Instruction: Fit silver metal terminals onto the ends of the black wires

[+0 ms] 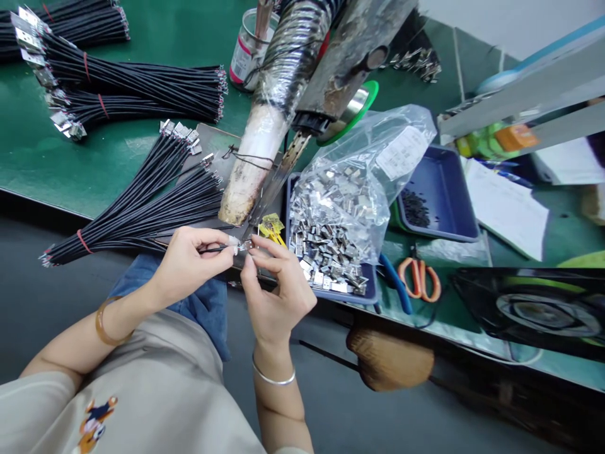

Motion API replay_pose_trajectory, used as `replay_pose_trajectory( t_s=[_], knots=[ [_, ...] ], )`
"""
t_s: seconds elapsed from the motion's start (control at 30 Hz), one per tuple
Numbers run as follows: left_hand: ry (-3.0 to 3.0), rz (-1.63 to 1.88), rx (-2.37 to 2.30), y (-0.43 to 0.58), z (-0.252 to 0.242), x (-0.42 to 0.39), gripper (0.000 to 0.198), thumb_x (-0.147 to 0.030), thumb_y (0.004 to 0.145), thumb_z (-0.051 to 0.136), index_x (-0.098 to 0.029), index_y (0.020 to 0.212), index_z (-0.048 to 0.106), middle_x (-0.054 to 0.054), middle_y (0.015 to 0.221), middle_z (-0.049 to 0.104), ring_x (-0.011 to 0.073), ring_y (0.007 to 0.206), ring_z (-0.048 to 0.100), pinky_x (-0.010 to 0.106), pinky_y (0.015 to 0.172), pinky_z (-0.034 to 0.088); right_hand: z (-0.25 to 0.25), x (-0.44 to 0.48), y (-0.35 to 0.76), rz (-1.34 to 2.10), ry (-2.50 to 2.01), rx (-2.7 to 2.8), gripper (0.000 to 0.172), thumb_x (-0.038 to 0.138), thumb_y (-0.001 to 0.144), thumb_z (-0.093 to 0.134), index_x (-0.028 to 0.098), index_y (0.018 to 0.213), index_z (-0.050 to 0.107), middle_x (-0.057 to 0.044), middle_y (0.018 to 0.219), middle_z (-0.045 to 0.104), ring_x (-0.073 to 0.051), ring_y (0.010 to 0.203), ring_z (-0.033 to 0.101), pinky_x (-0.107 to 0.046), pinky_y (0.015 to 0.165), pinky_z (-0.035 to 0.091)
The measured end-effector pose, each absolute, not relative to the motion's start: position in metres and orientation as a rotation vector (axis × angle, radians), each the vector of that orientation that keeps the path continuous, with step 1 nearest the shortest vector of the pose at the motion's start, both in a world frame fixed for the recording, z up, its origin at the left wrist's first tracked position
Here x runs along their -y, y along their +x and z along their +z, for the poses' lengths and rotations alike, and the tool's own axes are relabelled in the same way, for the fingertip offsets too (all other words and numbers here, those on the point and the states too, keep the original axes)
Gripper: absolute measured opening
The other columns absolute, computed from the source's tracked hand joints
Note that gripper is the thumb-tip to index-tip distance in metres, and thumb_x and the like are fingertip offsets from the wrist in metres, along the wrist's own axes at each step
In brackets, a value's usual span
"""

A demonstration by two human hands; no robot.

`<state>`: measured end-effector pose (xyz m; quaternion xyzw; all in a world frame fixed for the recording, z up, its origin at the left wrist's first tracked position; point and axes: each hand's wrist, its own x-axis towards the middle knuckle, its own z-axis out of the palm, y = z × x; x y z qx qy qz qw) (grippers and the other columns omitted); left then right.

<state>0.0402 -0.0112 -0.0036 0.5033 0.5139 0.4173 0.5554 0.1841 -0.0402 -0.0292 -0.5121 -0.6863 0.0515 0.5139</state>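
Near the table's front edge, my left hand (196,255) pinches the end of a black cable (213,250). My right hand (278,284) is closed at the cable's tip, thumb and fingers round a small shiny metal connector (246,244). Both hands meet just below a stained white duct nozzle (248,164) and a metal soldering tool (290,154). A bundle of black cables (137,202) fans out left of them, some with metal connectors on their ends. Right of my hands, a blue tray (373,284) holds many loose metal connectors (331,252) and a clear plastic bag.
Tied cable bundles (137,75) lie at the back left. A jar (246,57) and a green-rimmed spool (354,113) stand behind the nozzle. Orange-handled cutters (418,277), a second blue tray (444,189), papers (505,202) and a black fan-like device (543,312) are at the right.
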Motion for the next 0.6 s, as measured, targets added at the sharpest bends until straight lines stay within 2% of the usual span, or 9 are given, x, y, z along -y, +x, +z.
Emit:
replay_pose_trajectory(
  t_s=[0.13, 0.27, 0.33, 0.6],
  knots=[
    [1.169, 1.017, -1.2, 0.0419, -0.0008, 0.0101, 0.018, -0.024, 0.07, 0.063, -0.01, 0.07, 0.074, 0.0, 0.06, 0.058, 0.0067, 0.053, 0.04, 0.018, 0.048, 0.034, -0.0291, 0.0399, 0.1835, 0.134, -1.224, 1.644, 0.015, 0.008, 0.087, 0.068, 0.022, 0.089, 0.063, -0.005, 0.101, 0.079, -0.018, 0.093, 0.078, -0.031, 0.077, 0.065],
    [1.207, 1.025, -1.23, 0.0442, 0.0017, 0.0099, 0.014, -0.023, 0.07, 0.062, -0.012, 0.065, 0.067, -0.007, 0.052, 0.037, 0.0047, 0.049, 0.025, 0.017, 0.043, 0.024, -0.0294, 0.0402, 0.1837, 0.135, -1.24, 1.646, 0.015, 0.009, 0.087, 0.068, 0.023, 0.089, 0.063, -0.004, 0.1, 0.079, -0.019, 0.093, 0.078, -0.032, 0.077, 0.065],
    [1.221, 1.017, -1.241, 0.0447, 0.0023, 0.0103, 0.013, -0.023, 0.071, 0.061, -0.013, 0.066, 0.066, -0.008, 0.052, 0.033, 0.0049, 0.049, 0.023, 0.017, 0.043, 0.023, -0.0294, 0.0401, 0.1836, 0.135, -1.244, 1.644, 0.015, 0.009, 0.087, 0.068, 0.023, 0.089, 0.063, -0.005, 0.101, 0.079, -0.018, 0.093, 0.077, -0.032, 0.077, 0.065],
    [1.273, 1.032, -1.231, 0.0423, -0.0004, 0.0133, 0.016, -0.026, 0.075, 0.062, -0.011, 0.074, 0.069, -0.006, 0.055, 0.04, 0.0043, 0.05, 0.025, 0.015, 0.043, 0.023, -0.0236, 0.0425, 0.1809, 0.103, -1.248, 1.635, 0.015, 0.008, 0.086, 0.07, 0.022, 0.086, 0.064, -0.005, 0.102, 0.079, -0.018, 0.093, 0.077, -0.032, 0.08, 0.065]
  ],
)
